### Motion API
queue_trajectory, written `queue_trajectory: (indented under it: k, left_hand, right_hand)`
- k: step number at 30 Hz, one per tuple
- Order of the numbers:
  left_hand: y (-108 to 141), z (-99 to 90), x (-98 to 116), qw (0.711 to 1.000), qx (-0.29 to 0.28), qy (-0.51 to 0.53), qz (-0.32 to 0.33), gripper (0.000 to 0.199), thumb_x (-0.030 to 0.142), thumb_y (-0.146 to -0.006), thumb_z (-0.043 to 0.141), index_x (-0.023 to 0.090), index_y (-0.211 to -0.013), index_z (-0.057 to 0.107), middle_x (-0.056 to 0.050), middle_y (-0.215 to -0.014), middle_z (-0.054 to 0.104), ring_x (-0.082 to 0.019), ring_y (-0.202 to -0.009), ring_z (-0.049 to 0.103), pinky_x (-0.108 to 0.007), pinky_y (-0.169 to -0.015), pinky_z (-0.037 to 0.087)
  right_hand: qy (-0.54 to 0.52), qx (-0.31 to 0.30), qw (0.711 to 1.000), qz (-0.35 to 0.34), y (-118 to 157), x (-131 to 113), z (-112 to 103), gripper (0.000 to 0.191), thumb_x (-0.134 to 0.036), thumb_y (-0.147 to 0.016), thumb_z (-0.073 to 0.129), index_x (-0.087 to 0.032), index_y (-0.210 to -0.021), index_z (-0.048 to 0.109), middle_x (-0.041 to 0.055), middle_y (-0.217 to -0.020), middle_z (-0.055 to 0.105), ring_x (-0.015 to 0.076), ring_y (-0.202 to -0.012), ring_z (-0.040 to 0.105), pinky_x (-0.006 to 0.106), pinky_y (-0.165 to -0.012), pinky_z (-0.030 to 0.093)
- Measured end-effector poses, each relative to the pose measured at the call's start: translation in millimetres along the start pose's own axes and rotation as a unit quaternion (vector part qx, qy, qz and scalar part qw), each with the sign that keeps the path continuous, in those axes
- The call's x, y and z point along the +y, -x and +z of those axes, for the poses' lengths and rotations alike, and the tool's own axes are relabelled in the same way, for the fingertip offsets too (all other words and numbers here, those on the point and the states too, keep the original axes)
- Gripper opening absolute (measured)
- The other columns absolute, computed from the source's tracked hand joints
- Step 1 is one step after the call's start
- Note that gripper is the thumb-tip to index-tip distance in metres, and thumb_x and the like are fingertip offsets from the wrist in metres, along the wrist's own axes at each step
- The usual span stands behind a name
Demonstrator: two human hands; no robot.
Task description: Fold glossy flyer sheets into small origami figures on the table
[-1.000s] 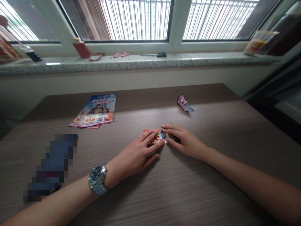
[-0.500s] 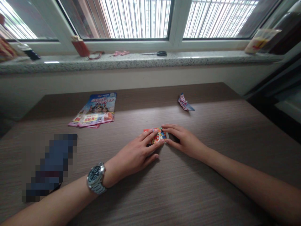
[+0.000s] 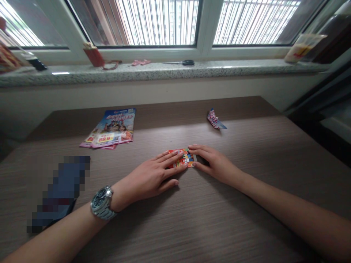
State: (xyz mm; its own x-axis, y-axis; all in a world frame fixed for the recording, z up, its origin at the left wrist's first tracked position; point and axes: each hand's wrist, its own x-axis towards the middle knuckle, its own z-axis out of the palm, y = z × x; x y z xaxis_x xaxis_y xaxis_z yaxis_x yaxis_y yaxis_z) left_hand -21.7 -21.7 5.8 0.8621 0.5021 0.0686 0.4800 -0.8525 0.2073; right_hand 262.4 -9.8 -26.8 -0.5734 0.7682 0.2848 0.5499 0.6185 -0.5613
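A small, brightly printed piece of folded paper (image 3: 187,158) lies flat on the table, mostly red with blue and yellow. My left hand (image 3: 153,177), with a metal watch (image 3: 102,202) on the wrist, rests over its left part with fingers stretched out flat. The fingers cover that side of the paper. At the paper's right end, my right hand (image 3: 212,162) holds it with the thumb on the near corner and fingertips on the far corner. A pale strip shows along that right edge.
Printed flyers (image 3: 113,128) lie stacked at the back left. A folded paper shape (image 3: 215,120) stands at the back right. A blurred-out dark blue object (image 3: 63,190) is left of my left arm. Scissors (image 3: 183,63) lie on the stone windowsill (image 3: 153,73).
My left hand has slid left along the paper, uncovering more of its middle. My right hand and the paper look unmoved.
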Motion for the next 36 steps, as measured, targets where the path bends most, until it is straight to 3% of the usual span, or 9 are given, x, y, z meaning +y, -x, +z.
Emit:
queue_trajectory:
  k: [12, 26, 36]
  left_hand:
    - [9.8, -12.4, -9.0, 1.000, -0.007, -0.028, -0.004, 0.061, 0.046, -0.104, 0.055, 0.044, -0.159, 0.031, 0.001, -0.171, 0.018, -0.031, -0.156, 0.025, -0.051, -0.128, 0.025]
    - [20.2, -17.2, -21.9, 0.999, -0.026, -0.036, -0.015, 0.053, 0.050, -0.100, 0.060, 0.050, -0.151, 0.045, 0.001, -0.170, 0.022, -0.038, -0.153, 0.030, -0.061, -0.122, 0.033]
    - [19.1, -13.0, -20.2, 1.000, -0.007, -0.017, -0.016, 0.049, 0.041, -0.102, 0.059, 0.045, -0.149, 0.050, -0.001, -0.167, 0.033, -0.032, -0.148, 0.042, -0.058, -0.122, 0.036]
  right_hand:
    - [-0.002, -0.006, 1.000, 0.005, -0.5, -1.3, -3.0, 0.036, -0.028, -0.098, 0.065, -0.023, -0.134, 0.062, 0.0110, -0.147, 0.060, 0.0267, -0.138, 0.055, 0.051, -0.116, 0.046]
    - [-0.006, -0.002, 1.000, 0.001, 0.0, -1.3, -2.0, 0.033, -0.029, -0.098, 0.066, -0.023, -0.130, 0.064, 0.0110, -0.146, 0.061, 0.0267, -0.137, 0.056, 0.051, -0.115, 0.047]
    - [0.008, 0.007, 1.000, -0.014, 1.0, 0.6, -0.7, 0.036, -0.030, -0.098, 0.065, -0.023, -0.134, 0.063, 0.0118, -0.146, 0.061, 0.0272, -0.136, 0.056, 0.051, -0.115, 0.047]
